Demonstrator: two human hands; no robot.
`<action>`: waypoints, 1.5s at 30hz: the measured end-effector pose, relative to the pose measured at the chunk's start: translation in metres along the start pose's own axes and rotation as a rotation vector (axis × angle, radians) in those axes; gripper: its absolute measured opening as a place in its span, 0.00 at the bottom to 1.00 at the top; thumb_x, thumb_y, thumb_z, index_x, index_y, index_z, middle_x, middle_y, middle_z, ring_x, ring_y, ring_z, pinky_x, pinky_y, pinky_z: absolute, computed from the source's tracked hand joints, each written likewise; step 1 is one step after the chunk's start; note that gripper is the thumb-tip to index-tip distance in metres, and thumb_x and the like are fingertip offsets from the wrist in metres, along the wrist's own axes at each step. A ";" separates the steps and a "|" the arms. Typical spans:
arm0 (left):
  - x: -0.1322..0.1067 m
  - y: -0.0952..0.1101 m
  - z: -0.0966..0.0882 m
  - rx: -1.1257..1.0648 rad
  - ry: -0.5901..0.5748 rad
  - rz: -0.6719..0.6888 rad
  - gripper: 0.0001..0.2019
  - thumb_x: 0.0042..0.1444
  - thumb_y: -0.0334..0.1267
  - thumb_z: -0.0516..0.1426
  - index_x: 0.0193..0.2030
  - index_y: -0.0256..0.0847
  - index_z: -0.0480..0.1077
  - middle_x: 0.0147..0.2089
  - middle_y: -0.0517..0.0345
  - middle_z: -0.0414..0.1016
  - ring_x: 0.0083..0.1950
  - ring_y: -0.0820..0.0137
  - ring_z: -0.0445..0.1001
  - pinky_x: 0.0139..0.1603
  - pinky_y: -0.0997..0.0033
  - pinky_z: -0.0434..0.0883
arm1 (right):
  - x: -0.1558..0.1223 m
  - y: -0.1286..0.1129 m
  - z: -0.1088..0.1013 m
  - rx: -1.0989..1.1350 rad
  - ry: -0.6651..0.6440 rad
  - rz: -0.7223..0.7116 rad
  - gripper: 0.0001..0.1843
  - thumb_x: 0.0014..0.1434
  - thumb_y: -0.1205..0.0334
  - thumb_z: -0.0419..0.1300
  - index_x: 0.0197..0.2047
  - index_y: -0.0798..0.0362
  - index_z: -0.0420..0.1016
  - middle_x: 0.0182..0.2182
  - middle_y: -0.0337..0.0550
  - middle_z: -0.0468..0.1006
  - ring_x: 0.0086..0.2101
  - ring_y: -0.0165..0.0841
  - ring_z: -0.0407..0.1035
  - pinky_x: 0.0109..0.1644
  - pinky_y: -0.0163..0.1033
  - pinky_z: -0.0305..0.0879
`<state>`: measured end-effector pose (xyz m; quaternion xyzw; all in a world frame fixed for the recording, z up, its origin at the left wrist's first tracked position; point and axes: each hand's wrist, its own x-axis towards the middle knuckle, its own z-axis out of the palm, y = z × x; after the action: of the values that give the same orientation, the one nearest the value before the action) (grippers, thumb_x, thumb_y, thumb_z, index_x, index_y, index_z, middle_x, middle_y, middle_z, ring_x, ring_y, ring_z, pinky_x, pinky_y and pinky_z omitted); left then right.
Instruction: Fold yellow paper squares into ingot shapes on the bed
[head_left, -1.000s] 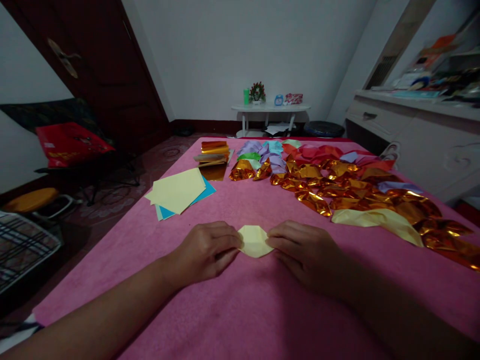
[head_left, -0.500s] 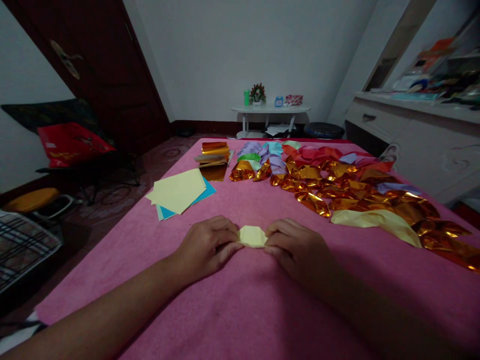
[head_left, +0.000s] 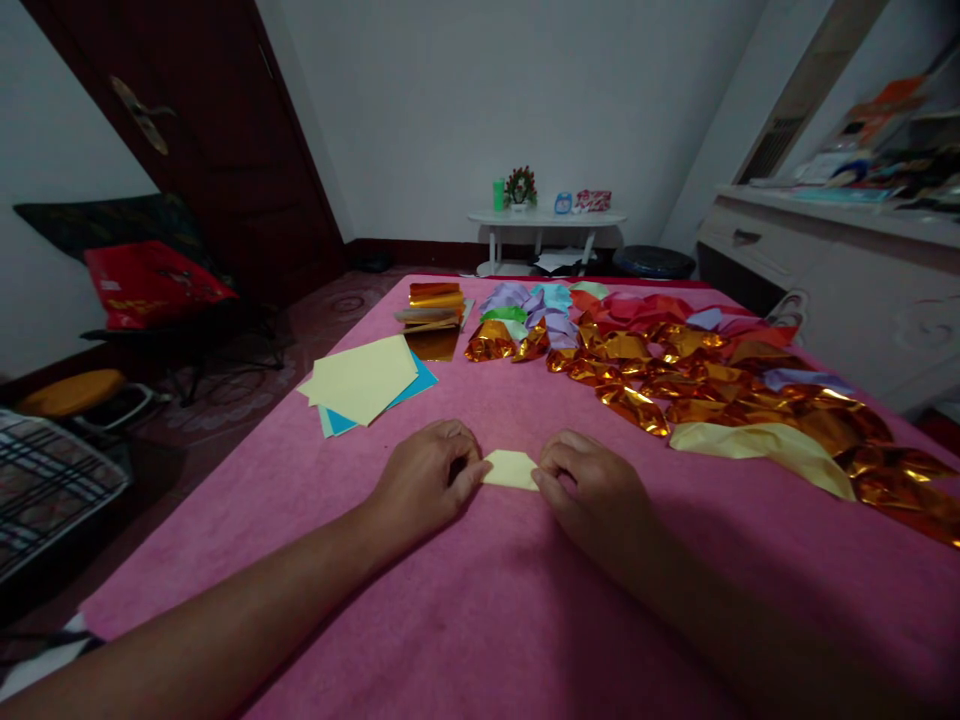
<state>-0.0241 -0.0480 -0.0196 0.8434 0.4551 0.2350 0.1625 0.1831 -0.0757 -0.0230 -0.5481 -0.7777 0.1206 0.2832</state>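
A small folded piece of pale yellow paper lies on the pink cloth in front of me. My left hand pinches its left end with curled fingers. Its right end is pinched the same way by my right hand. Both hands rest on the cloth and press the paper flat.
A stack of pale yellow and blue paper sheets lies to the left. Gold foil sheets sit behind it. Several folded gold, purple and red paper shapes spread across the right. A white cabinet stands at the right edge.
The yellow paper has been folded flatter and narrower between my hands. Both hands moved slightly away from me and closer together.
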 end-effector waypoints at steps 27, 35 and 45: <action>0.015 -0.016 0.012 -0.504 0.071 -0.194 0.10 0.48 0.40 0.61 0.28 0.35 0.68 0.25 0.61 0.69 0.25 0.76 0.64 0.26 0.77 0.60 | 0.023 -0.003 0.010 0.378 0.038 0.278 0.10 0.53 0.57 0.59 0.25 0.52 0.70 0.18 0.35 0.71 0.21 0.30 0.66 0.23 0.33 0.55; 0.058 -0.029 0.024 -0.630 0.251 -0.206 0.04 0.48 0.33 0.58 0.30 0.36 0.67 0.23 0.64 0.66 0.23 0.77 0.63 0.24 0.79 0.57 | 0.052 0.015 0.018 0.641 0.172 0.322 0.12 0.53 0.54 0.58 0.27 0.54 0.70 0.16 0.36 0.70 0.18 0.29 0.64 0.22 0.32 0.55; 0.041 -0.013 0.011 -0.760 0.168 -0.098 0.13 0.51 0.40 0.61 0.41 0.35 0.74 0.36 0.55 0.77 0.34 0.71 0.73 0.36 0.74 0.68 | 0.048 0.017 0.009 0.845 0.125 0.405 0.13 0.52 0.54 0.60 0.27 0.57 0.70 0.15 0.35 0.68 0.16 0.23 0.57 0.20 0.29 0.50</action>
<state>-0.0076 -0.0074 -0.0250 0.6783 0.3870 0.4471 0.4363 0.1794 -0.0241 -0.0238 -0.5316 -0.5194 0.4463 0.4985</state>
